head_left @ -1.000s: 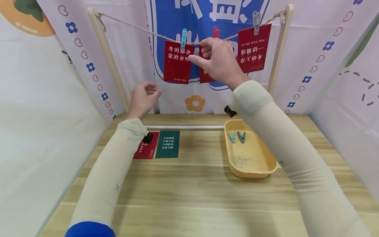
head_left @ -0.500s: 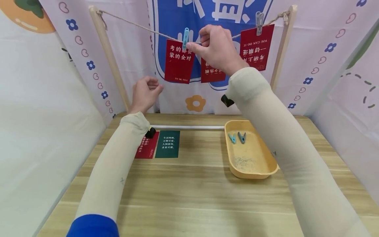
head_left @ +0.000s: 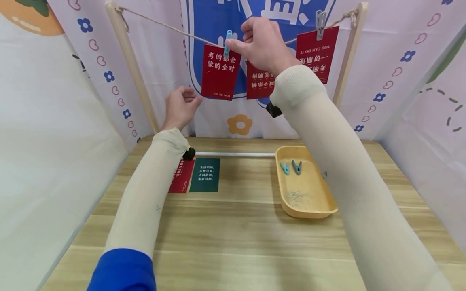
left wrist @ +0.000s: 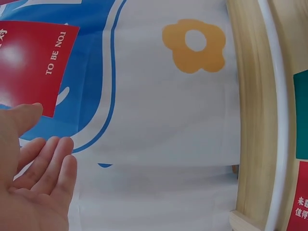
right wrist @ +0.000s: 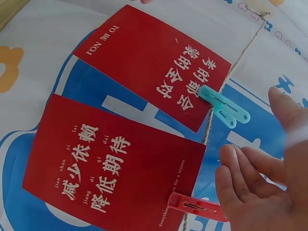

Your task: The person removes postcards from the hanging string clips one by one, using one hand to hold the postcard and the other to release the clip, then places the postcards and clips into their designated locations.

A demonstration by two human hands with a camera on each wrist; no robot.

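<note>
Across the upper middle of the head view, a red rectangular card with white characters (head_left: 219, 79) is being held on a sagging brown twine cord (head_left: 167, 26) by a light-blue plastic clothespin (head_left: 227, 52). The card's long axis is being carried close to upright, its bottom edge hanging free. The clothespin is being borne at the top edge, right of its middle, its own length also near upright across the cord. The bare right hand (head_left: 262, 44) is being held just to the right of this clothespin, the thumb being pointed left and seen overlapping it. The bare left hand (head_left: 181, 106) is being held lower, just beside the card's lower left corner. Thus the clothespin is being flanked more closely by the right hand, the bottom corner by the left.

From the left wrist, loosely bent fingers and a parted thumb are being shown, with nothing being gripped. The thumb tip is being seen over the card's side edge near that corner; whether contact is being made cannot be told.

From the right wrist, thumb and relaxed fingers are being held well apart, nothing being gripped between them. The clothespin's handles are being pointed toward that gap, without being touched. Alongside, a second red card (right wrist: 113, 166) is being held by a red plastic clothespin (right wrist: 199, 207), partly covered by the fingers.
</note>
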